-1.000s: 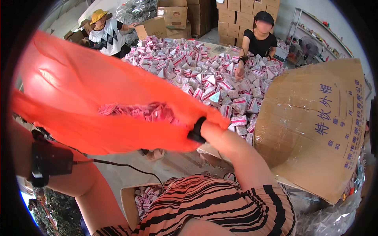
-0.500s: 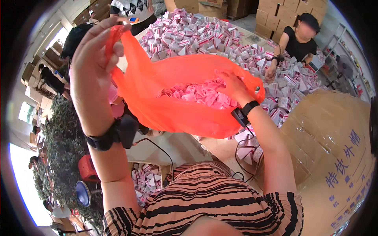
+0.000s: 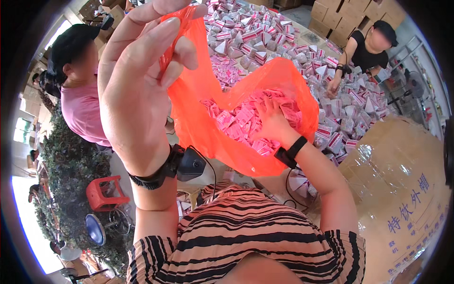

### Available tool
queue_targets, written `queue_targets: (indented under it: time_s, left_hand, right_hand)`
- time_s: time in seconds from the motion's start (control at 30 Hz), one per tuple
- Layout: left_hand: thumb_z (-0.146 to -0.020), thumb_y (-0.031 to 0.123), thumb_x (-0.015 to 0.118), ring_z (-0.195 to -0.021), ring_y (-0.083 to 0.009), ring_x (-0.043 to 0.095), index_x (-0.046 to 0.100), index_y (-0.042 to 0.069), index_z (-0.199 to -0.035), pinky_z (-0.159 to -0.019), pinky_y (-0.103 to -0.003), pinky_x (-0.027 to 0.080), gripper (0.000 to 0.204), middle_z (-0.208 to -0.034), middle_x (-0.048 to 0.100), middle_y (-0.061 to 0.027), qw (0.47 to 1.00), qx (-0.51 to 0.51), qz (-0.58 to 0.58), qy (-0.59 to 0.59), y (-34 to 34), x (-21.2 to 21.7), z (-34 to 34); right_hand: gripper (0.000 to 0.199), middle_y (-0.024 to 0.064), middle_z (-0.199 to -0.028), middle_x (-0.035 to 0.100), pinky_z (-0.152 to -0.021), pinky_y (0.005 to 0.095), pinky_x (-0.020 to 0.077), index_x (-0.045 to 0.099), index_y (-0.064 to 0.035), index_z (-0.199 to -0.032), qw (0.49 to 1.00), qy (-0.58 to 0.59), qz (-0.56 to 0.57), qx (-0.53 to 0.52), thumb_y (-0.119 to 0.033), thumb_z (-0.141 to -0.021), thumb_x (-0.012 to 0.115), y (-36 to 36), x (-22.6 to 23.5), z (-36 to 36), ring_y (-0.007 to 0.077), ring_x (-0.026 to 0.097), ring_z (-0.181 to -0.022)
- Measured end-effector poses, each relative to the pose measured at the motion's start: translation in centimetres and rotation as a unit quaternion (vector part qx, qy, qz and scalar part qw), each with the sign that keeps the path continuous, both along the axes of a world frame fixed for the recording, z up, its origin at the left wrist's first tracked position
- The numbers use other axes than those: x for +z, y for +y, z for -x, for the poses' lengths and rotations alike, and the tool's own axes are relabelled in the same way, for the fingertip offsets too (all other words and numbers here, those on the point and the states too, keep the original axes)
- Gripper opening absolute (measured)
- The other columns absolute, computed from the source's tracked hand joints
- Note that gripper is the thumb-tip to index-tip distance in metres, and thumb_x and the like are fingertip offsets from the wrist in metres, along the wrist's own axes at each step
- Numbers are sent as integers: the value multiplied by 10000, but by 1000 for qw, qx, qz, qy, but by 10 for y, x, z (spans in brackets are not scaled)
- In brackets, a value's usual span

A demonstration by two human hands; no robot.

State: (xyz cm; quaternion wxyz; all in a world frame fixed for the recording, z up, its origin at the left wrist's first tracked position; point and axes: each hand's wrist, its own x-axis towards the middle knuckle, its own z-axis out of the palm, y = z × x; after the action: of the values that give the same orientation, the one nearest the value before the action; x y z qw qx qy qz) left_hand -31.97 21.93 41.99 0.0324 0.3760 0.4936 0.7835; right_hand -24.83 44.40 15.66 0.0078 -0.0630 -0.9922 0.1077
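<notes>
red bag (image 3: pixel 191 109): far rim dipped | loose pink packets (image 3: pixel 226 71): now visible beyond it | pink-shirted person (image 3: pixel 82 106): more in view

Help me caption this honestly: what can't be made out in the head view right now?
- Head view: the lower inside of the red bag, covered by the pink pieces.
- Head view: the pieces directly under the right hand, hidden by it.
- Head view: part of the left hand's fingers, cut off by the top edge.
- Head view: part of the pink shirt, behind the left hand.
</notes>
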Motion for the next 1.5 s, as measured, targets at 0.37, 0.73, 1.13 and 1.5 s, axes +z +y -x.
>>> queue_targets:
  time_s: [0.37,0.73,1.13,1.5]
  left_hand:
    - [-906,130,373,-1096,-280,530,373,-161,-1202,-786,-233,489,414,-1256,365,-388,981,-170,-93,14,-13,-15,39]
    - [-878,41,398,-1133,-333,498,394,-143,-1111,-743,-319,542,296,-1215,429,-273,991,-13,-133,24,-6,-27,48]
    - [-888,101,393,-1027,-309,530,387,-183,-1176,-736,-242,507,404,-1226,426,-259,957,-240,-161,25,16,-21,50]
    - [-888,119,405,-1151,-220,506,438,-122,-1185,-845,-256,473,384,-1209,484,-178,998,24,-45,-39,34,-9,13]
  right_hand:
    - [672,173,-1129,492,-696,449,493,469,-87,-1158,997,26,-45,53,-140,-543,735,-15,-25,-22,347,493,-1068]
    - [406,214,-859,595,-678,419,463,568,-26,-1042,972,-19,205,112,-111,-649,628,-14,14,-12,380,581,-795]
    - [473,12,-879,613,-718,228,455,543,21,-1096,836,-25,548,10,-9,-658,718,36,192,-7,89,565,-777]
    - [481,104,-991,610,-758,277,517,457,23,-1216,815,190,546,-40,-79,-761,574,87,299,-36,153,627,-819]
